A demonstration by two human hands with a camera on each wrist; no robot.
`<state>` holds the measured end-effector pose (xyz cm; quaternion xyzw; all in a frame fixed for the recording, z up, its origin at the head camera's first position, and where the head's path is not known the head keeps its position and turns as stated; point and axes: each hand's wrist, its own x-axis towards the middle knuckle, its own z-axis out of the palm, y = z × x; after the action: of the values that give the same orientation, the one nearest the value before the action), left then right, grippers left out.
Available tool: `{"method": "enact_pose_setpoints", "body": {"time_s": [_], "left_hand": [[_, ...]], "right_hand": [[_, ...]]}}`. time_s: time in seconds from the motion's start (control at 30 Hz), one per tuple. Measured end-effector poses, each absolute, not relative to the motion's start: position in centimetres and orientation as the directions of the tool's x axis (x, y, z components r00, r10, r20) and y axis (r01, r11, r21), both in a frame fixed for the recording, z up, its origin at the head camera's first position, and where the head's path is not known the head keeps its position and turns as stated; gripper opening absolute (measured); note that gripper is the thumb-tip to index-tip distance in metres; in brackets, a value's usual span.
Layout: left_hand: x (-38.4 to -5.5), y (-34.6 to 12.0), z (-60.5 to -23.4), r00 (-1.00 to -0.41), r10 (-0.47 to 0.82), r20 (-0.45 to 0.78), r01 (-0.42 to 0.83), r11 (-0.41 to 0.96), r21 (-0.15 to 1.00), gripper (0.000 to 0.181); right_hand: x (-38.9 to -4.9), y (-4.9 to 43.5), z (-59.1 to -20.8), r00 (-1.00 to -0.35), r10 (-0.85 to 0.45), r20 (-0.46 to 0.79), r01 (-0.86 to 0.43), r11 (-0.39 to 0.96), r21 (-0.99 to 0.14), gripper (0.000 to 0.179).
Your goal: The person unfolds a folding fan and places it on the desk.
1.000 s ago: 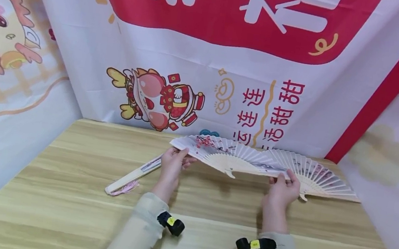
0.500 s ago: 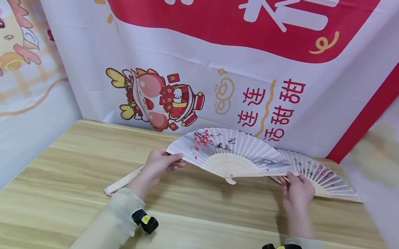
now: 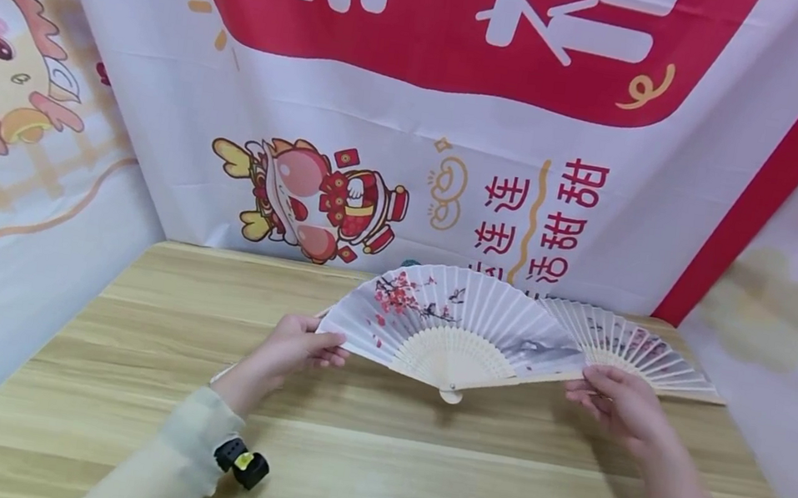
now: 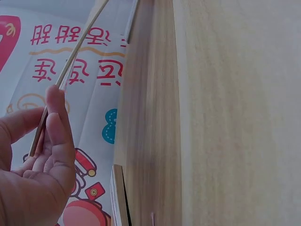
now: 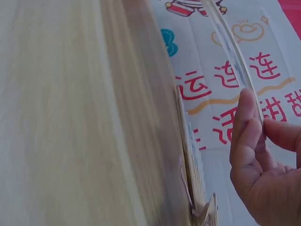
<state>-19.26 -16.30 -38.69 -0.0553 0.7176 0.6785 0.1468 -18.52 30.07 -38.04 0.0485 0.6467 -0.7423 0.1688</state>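
Observation:
A spread folding fan (image 3: 466,317) with a plum-blossom print is held up between my two hands, its pivot pointing towards me. My left hand (image 3: 291,350) pinches its left end between thumb and fingers; the left wrist view shows that hand gripping the thin end stick (image 4: 70,66). At the other end, my right hand (image 3: 628,405) pinches the right stick, also visible as a slim edge (image 5: 240,56) in the right wrist view. Behind the right hand a second spread fan (image 3: 646,349) stands on the table, partly covered by the held fan.
A folded fan (image 4: 119,197) lies on the wooden table (image 3: 399,476), mostly hidden behind my left forearm in the head view. Printed cloth walls (image 3: 180,128) rise at the back and both sides. Black cameras (image 3: 242,464) sit on both wrists.
My hands have moved apart and slightly nearer to me. The held fan has spread wider and tilted to show its printed face. My left forearm now covers most of the folded fan.

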Motion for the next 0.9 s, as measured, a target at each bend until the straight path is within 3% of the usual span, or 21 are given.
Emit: {"method": "enact_pose_setpoints", "body": {"time_s": [0.4,0.63,0.9], "left_hand": [[-18.3,-17.1,-40.2,-0.912,0.201,-0.358,-0.307,0.245,0.920,0.018],[-18.7,-17.7,-40.7,-0.890,0.223,-0.398,-0.304,0.361,0.882,0.013],[-18.8,-17.9,-40.7,-0.867,0.236,-0.439,-0.305,0.445,0.842,0.015]], "right_hand": [[-17.7,32.2,-39.6,-0.859,-0.366,-0.357,0.262,0.284,-0.922,0.019],[-17.7,32.2,-40.2,-0.837,-0.318,-0.445,0.303,0.407,-0.861,0.022],[-17.5,32.0,-40.2,-0.854,-0.252,-0.455,0.309,0.458,-0.834,0.020]]}}
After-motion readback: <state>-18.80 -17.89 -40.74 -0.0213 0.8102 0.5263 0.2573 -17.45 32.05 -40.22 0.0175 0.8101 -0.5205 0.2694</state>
